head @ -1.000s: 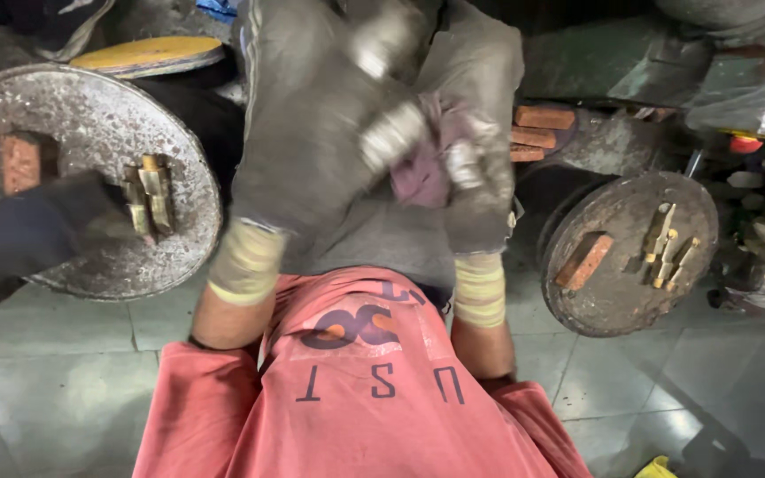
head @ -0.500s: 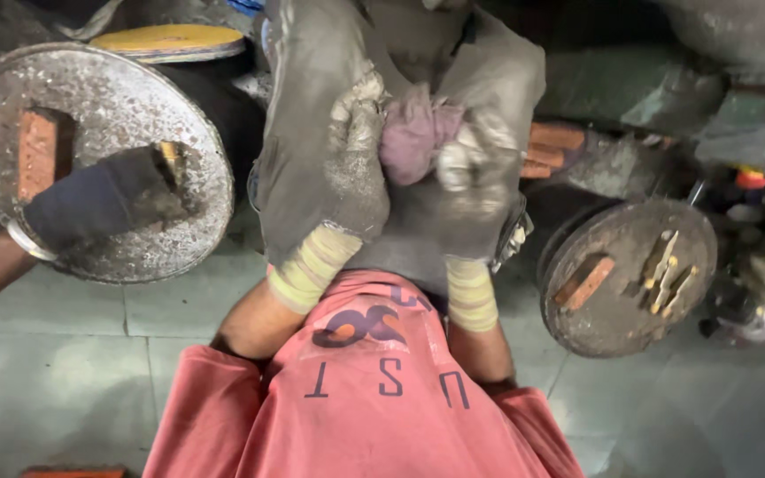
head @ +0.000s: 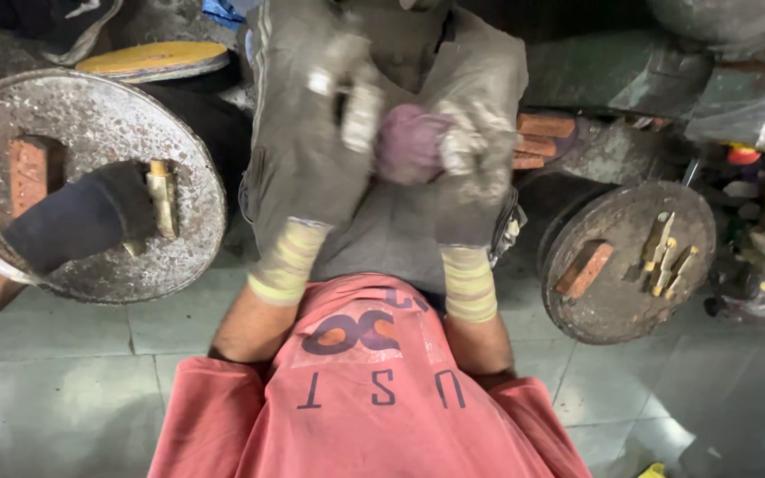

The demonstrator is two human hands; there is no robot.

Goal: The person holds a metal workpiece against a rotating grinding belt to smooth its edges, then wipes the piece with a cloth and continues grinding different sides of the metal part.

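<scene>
Both my hands wear dusty grey work gloves with yellow striped cuffs, raised over my grey-clad lap. My left hand (head: 334, 119) and my right hand (head: 475, 155) close from either side on a wadded maroon cloth (head: 407, 142). My left fingers curl tight against the cloth's left side. Whether anything lies inside the cloth is hidden. My pink shirt fills the bottom of the view.
At left is a round speckled metal disc (head: 90, 106) bearing a red block (head: 28, 168) and brass pieces (head: 163, 195); another person's dark-gloved hand (head: 81, 217) rests on them. A smaller disc (head: 608, 310) at right holds a red block and brass pieces (head: 666, 252). Grey tiled floor (head: 64, 381) lies below.
My hands have come together around the cloth and kneaded it. The other person's dark glove slid right across the left disc to the brass pieces.
</scene>
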